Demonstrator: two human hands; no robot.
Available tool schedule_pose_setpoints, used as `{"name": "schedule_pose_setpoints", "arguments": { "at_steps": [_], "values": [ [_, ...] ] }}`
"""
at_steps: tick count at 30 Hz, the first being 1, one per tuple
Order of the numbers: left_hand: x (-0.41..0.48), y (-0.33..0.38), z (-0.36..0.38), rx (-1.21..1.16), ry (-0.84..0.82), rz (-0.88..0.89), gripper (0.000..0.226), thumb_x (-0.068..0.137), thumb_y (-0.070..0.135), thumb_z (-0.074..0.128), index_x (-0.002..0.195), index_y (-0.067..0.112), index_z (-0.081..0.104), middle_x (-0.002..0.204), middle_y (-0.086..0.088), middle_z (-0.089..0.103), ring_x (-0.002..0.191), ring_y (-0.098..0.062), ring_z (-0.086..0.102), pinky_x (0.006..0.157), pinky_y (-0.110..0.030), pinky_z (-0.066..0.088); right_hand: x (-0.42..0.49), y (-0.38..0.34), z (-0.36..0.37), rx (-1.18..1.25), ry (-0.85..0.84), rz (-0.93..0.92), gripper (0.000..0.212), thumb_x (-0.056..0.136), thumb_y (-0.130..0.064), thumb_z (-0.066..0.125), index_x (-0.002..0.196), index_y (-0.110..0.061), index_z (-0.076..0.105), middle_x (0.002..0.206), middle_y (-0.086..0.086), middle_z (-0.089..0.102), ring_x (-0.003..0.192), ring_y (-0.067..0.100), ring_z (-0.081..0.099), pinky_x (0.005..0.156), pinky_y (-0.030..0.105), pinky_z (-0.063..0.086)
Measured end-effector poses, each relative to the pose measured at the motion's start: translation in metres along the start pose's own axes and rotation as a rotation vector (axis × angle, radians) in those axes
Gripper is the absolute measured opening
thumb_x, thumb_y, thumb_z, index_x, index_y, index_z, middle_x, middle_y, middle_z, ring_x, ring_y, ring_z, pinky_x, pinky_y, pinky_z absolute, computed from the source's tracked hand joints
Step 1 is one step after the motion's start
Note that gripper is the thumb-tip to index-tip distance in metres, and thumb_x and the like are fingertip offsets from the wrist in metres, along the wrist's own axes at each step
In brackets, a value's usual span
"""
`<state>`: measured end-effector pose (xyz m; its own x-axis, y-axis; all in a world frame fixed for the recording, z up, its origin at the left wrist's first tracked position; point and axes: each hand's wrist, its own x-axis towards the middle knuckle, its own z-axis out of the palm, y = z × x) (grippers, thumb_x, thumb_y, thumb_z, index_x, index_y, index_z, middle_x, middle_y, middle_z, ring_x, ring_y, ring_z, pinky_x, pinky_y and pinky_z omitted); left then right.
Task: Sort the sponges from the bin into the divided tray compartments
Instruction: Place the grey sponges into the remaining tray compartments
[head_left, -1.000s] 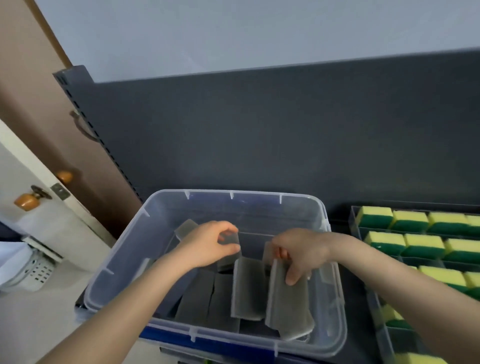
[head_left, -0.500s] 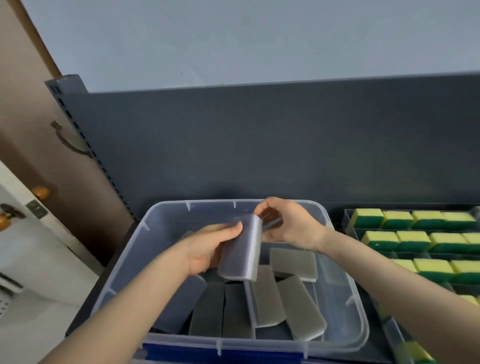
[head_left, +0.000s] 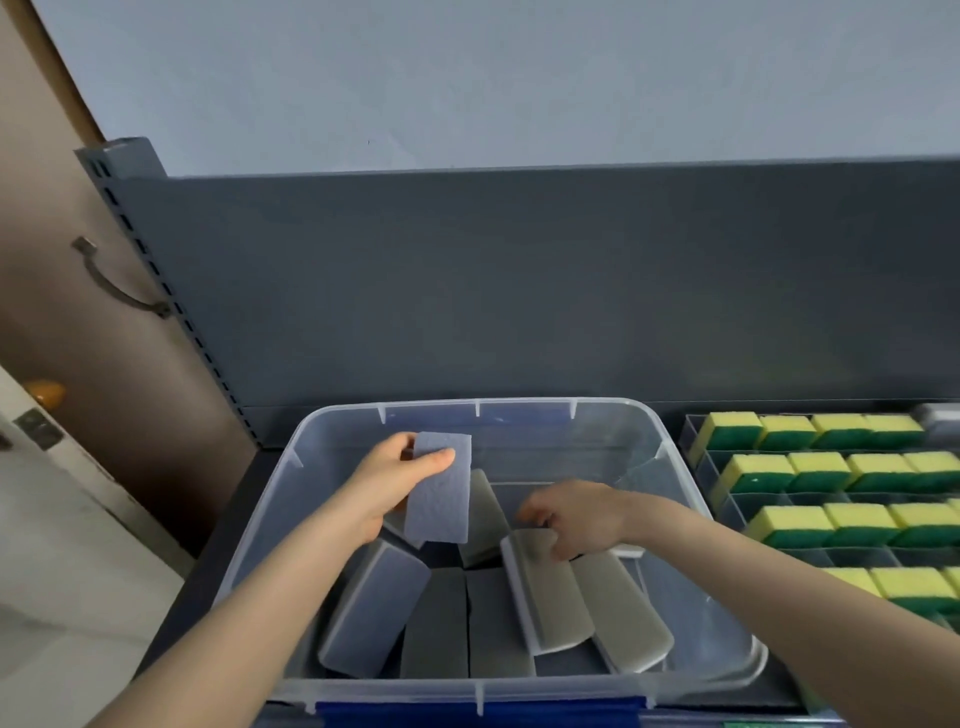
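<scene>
A clear plastic bin in front of me holds several grey sponges lying on its floor. My left hand holds one grey sponge upright above the bin's left half, thumb across its face. My right hand is lower, inside the bin, with its fingers curled on the top end of another grey sponge that still rests among the others. The divided tray stands to the right, its compartments filled with yellow and green sponges.
A dark grey shelf back panel rises right behind the bin and tray. A brown door with a handle is at the left. A blue strip runs under the bin's near rim.
My right hand has let go of the raised sponge and dropped into the bin onto another sponge. My left hand alone keeps the first sponge up, a little more to the left.
</scene>
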<state>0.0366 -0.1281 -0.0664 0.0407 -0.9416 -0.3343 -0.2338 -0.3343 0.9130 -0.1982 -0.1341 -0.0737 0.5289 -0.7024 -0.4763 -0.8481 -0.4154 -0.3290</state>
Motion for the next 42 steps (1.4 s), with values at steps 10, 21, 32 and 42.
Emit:
{"name": "schedule_pose_setpoints", "arguments": {
  "at_steps": [10,21,32,42],
  "values": [
    [0.008,-0.008,-0.006,-0.098,0.042,-0.001,0.027,0.082,0.035,0.073,0.105,0.023,0.063,0.106,0.001,0.069,0.1,-0.019,0.064,0.089,-0.042,0.052,-0.012,-0.016,-0.011,0.043,-0.052,0.0,0.051,0.073,-0.022,0.075,0.121,-0.012,0.058,0.116,0.003,0.06,0.105,0.021,0.056,0.083,0.027,0.046],
    [0.013,-0.005,-0.005,-0.222,0.147,0.046,0.025,0.084,0.031,0.072,0.104,0.02,0.062,0.105,-0.002,0.068,0.097,-0.021,0.064,0.071,-0.031,0.049,-0.006,-0.016,0.014,-0.18,0.378,-0.01,0.058,0.072,-0.029,0.073,0.119,-0.018,0.041,0.121,0.003,0.052,0.11,0.025,0.05,0.087,0.034,0.042],
    [0.011,-0.006,-0.006,-0.147,0.151,0.041,0.03,0.084,0.034,0.07,0.108,0.02,0.059,0.106,-0.002,0.066,0.097,-0.02,0.062,0.066,-0.029,0.046,0.028,0.002,0.0,0.002,0.228,0.026,0.057,0.084,-0.015,0.059,0.137,-0.024,0.041,0.137,0.002,0.047,0.124,0.022,0.045,0.1,0.036,0.041],
    [0.009,0.006,-0.024,0.073,0.124,0.131,0.025,0.079,0.023,0.073,0.1,0.022,0.06,0.104,0.003,0.067,0.099,-0.018,0.063,0.085,-0.04,0.052,0.025,-0.008,-0.001,0.004,0.133,0.036,0.055,0.069,-0.03,0.077,0.118,-0.017,0.058,0.114,0.003,0.06,0.105,0.022,0.056,0.081,0.028,0.045]
  ]
}}
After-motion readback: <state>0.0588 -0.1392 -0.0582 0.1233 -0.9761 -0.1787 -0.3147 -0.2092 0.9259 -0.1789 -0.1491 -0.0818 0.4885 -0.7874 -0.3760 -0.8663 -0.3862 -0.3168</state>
